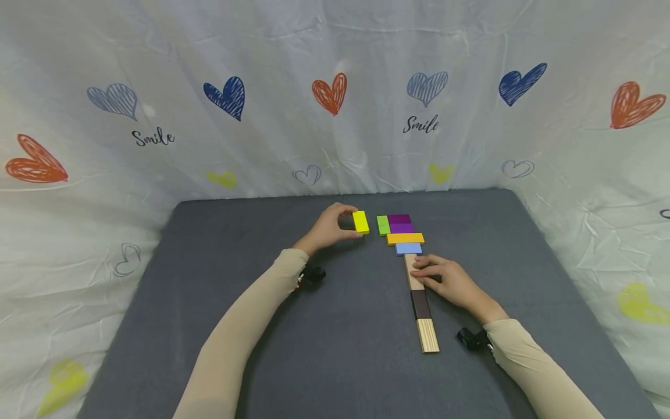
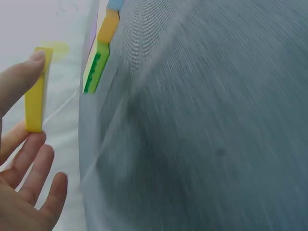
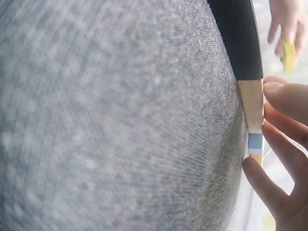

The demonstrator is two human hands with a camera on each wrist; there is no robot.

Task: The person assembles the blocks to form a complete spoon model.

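My left hand [image 1: 328, 230] pinches a yellow block [image 1: 360, 223] by its two ends, between thumb and fingertips. In the left wrist view this yellow block [image 2: 36, 91] stands apart from the others, its remaining fingers spread below. A lime green block [image 1: 384, 225] lies just right of it, against two purple blocks [image 1: 401, 228]. Below these come an orange block [image 1: 405, 238] and a light blue block [image 1: 408, 249], both crosswise. With loosely bent fingers my right hand [image 1: 452, 282] rests on a pale wooden block [image 1: 412, 270], which touches the blue one.
A dark brown block [image 1: 421, 304] and a striped light wood block [image 1: 428, 336] continue the line toward me. All lie flat on a dark grey table [image 1: 324, 361]. A white curtain [image 1: 272, 151] printed with hearts hangs behind and at the sides.
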